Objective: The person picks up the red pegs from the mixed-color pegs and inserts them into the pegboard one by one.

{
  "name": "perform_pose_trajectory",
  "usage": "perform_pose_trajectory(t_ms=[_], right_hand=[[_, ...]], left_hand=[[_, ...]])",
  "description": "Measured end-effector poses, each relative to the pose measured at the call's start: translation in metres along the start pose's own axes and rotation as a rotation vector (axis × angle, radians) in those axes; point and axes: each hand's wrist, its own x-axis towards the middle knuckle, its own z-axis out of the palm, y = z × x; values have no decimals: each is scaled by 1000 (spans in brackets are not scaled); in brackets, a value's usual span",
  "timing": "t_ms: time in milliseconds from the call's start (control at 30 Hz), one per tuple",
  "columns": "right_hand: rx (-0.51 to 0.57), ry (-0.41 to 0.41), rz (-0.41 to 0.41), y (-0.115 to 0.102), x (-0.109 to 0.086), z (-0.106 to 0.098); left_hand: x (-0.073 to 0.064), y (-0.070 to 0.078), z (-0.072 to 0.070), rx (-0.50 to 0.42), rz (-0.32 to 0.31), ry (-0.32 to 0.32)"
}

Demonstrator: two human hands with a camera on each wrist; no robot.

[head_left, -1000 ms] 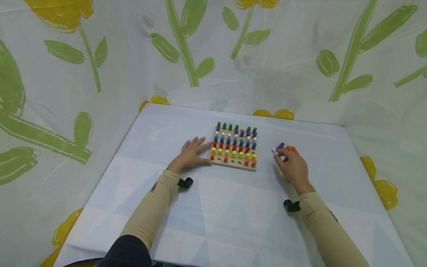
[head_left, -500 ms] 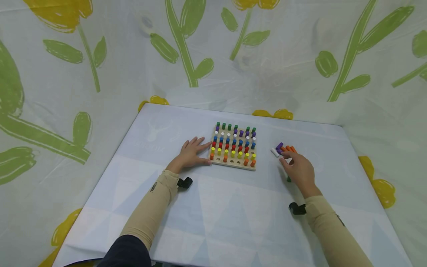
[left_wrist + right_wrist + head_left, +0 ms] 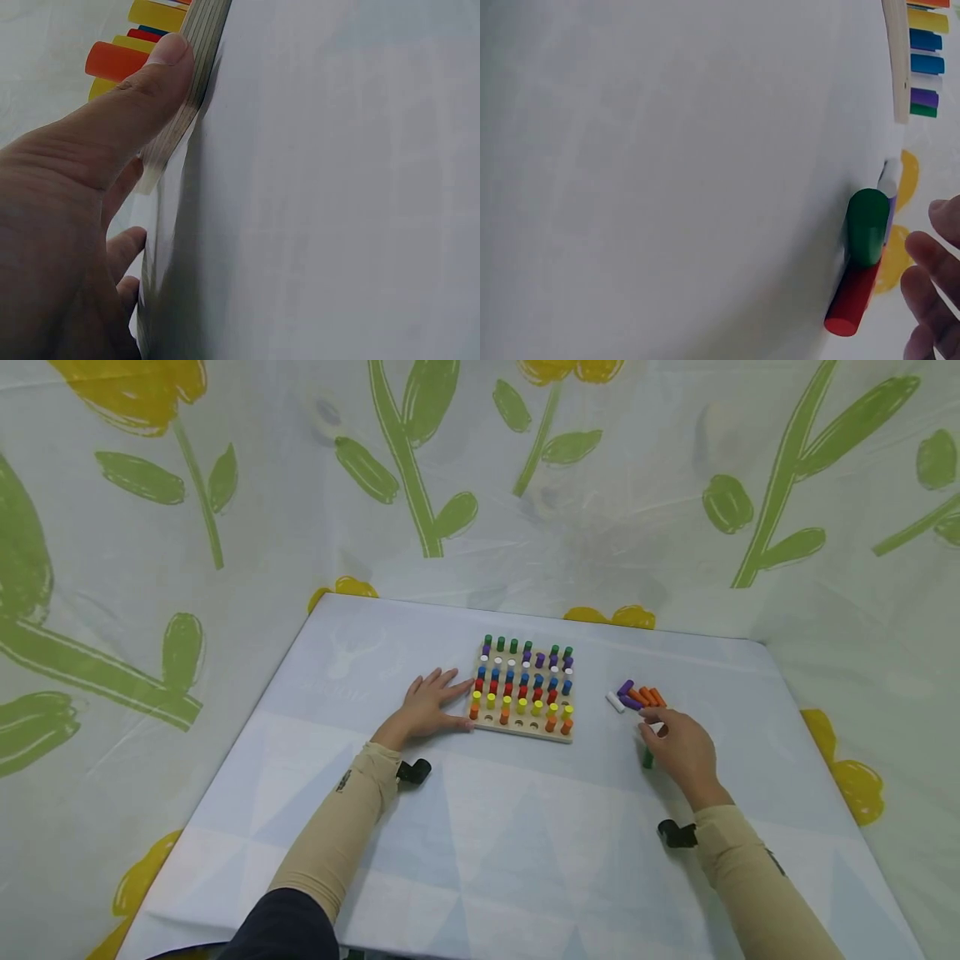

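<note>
A wooden pegboard point(image 3: 525, 735) carries rows of coloured pegs: green, purple, white, blue, red, yellow and orange. Some holes in it have no peg, several of them in the front orange row. My left hand point(image 3: 427, 706) lies spread beside the board, its thumb point(image 3: 169, 56) against the board's edge. Over the loose pegs at the right hovers my right hand point(image 3: 684, 750), its fingers point(image 3: 930, 259) loosely bent with nothing between them. Below it is a green peg point(image 3: 647, 759); a red peg point(image 3: 851, 300) lies by the green one, hidden in the head view.
Beyond my right hand lie a white peg point(image 3: 615, 702), two purple pegs point(image 3: 630, 702) and several orange pegs point(image 3: 648, 697). A pale patterned cloth point(image 3: 495, 827) covers the table. Flower-printed sheeting point(image 3: 660, 552) hangs behind it.
My right hand has drawn back from the white peg, to the right and towards me. The purple pegs and the green peg have come into sight. My left hand stays at the board.
</note>
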Motion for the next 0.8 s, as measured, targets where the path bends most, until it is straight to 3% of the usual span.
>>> perform_pose_trajectory(t_ms=[400, 800], right_hand=[[-9, -64, 58, 6, -5, -4], [-21, -9, 17, 15, -11, -4]], left_hand=[[0, 0, 0, 5, 0, 2], [2, -3, 2, 13, -5, -7]])
